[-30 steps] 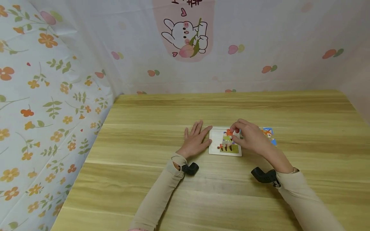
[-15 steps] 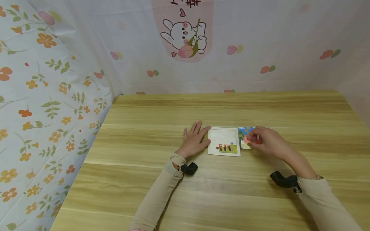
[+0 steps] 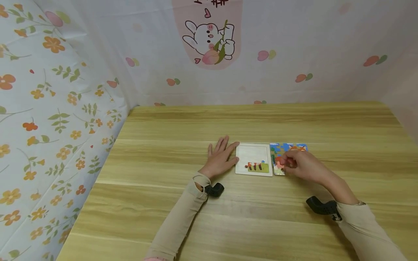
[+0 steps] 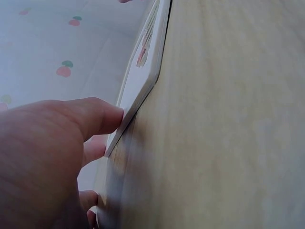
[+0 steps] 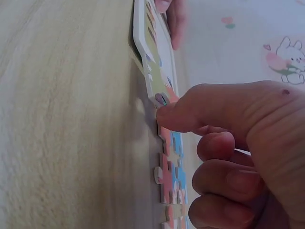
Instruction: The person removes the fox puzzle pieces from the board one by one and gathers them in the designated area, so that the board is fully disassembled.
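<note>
A flat white puzzle tray (image 3: 249,154) lies on the table, with striped brown, red and green puzzle pieces (image 3: 258,167) at its lower right. My left hand (image 3: 219,162) rests beside it, fingers spread, thumb and a fingertip touching its left edge. In the left wrist view the thumb (image 4: 102,116) meets the tray's rim. My right hand (image 3: 302,165) pinches a green and pink puzzle piece (image 3: 278,169) just right of the tray. In the right wrist view the thumb (image 5: 183,114) is on that piece's edge; the index fingertip is hidden.
Other blue and orange puzzle pieces (image 3: 295,146) lie right of the tray, partly under my right hand. The wooden table (image 3: 196,123) meets a printed white curtain (image 3: 147,50) at its back and left. A black wrist camera (image 3: 321,206) sits on my right wrist.
My right hand moved from over the tray to its right side with the green and pink pieces, then slightly down toward me. The tray now shows fewer pieces. My left hand stays put.
</note>
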Available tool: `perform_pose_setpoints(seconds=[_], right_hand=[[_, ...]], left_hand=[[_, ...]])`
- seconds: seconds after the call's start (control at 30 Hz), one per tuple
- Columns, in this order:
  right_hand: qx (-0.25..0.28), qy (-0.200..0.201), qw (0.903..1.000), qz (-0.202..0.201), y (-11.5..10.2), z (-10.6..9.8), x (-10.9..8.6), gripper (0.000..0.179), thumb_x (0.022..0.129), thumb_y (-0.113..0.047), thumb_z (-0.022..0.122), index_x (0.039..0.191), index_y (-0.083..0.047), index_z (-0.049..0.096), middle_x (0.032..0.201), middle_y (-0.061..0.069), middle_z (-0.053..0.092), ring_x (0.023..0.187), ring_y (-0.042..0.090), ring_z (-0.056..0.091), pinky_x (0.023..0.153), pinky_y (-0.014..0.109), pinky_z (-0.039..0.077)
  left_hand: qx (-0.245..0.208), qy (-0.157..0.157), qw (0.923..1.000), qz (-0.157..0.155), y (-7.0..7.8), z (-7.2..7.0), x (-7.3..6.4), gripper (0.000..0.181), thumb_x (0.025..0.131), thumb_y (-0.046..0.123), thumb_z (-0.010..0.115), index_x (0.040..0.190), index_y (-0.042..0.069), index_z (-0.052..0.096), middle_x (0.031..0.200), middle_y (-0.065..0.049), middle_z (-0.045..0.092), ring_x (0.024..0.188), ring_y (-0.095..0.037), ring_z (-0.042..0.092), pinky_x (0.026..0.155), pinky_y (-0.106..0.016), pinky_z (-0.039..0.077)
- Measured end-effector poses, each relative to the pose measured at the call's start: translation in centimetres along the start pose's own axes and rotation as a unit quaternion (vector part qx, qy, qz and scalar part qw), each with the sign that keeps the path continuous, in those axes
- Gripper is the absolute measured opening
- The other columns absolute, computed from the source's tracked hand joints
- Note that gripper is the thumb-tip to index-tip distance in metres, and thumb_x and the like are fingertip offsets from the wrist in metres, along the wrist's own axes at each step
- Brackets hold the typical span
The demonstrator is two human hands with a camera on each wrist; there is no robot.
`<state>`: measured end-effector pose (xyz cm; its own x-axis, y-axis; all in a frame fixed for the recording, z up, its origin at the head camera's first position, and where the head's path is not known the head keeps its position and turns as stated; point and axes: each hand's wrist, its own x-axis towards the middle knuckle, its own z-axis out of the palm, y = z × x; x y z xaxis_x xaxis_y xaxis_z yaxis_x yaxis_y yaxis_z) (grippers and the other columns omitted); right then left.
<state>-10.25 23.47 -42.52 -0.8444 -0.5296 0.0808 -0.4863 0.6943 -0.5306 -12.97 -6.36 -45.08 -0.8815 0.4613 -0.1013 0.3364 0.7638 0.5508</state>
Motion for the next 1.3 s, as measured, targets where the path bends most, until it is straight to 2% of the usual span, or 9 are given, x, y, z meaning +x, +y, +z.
perform_pose_setpoints(seconds=[0.27,0.6,0.8,1.03,1.3], right_hand=[[0.043,-0.054,0.9968,0.039,0.14,0.01,0.10,0.013,0.078,-0.002,0.069,0.080,-0.010,0.059,0.060,-0.007,0.038,0.055,0.006,0.034,0.053,0.023,0.030],[0.049,-0.079,0.9949,0.039,0.15,-0.23,0.29,0.011,0.081,-0.001,0.066,0.082,-0.009,0.059,0.061,-0.007,0.038,0.057,0.005,0.035,0.054,0.023,0.031],[0.053,-0.083,0.9948,0.026,0.18,-0.32,0.38,0.011,0.081,-0.002,0.067,0.083,-0.009,0.059,0.062,-0.008,0.039,0.057,0.004,0.034,0.054,0.023,0.032],[0.045,-0.090,0.9941,0.039,0.33,-0.10,0.51,0.011,0.081,-0.002,0.065,0.082,-0.010,0.058,0.061,-0.008,0.039,0.056,0.004,0.036,0.056,0.023,0.033],[0.044,-0.085,0.9948,0.035,0.09,-0.21,0.41,0.012,0.080,-0.002,0.066,0.082,-0.010,0.057,0.062,-0.008,0.038,0.057,0.005,0.035,0.056,0.023,0.031]], left_hand=[[0.005,0.002,1.0000,-0.003,-0.09,0.08,0.14,0.055,0.097,0.039,0.045,0.148,0.026,0.028,0.155,-0.008,0.003,0.141,-0.022,-0.005,0.105,-0.056,-0.007],[0.013,0.001,0.9999,-0.003,-0.07,0.02,0.18,0.055,0.097,0.040,0.044,0.148,0.026,0.029,0.155,-0.008,0.003,0.141,-0.022,-0.005,0.106,-0.056,-0.007],[0.012,-0.001,0.9999,-0.005,-0.03,0.01,0.17,0.055,0.097,0.039,0.044,0.148,0.026,0.028,0.155,-0.008,0.003,0.141,-0.021,-0.005,0.106,-0.055,-0.007],[0.014,-0.001,0.9999,-0.006,-0.10,0.12,0.18,0.055,0.097,0.039,0.044,0.148,0.027,0.028,0.155,-0.007,0.003,0.141,-0.021,-0.005,0.106,-0.055,-0.007],[0.013,0.002,0.9999,-0.007,-0.04,0.07,0.08,0.055,0.097,0.039,0.044,0.148,0.027,0.028,0.155,-0.007,0.003,0.141,-0.021,-0.005,0.106,-0.055,-0.007]])
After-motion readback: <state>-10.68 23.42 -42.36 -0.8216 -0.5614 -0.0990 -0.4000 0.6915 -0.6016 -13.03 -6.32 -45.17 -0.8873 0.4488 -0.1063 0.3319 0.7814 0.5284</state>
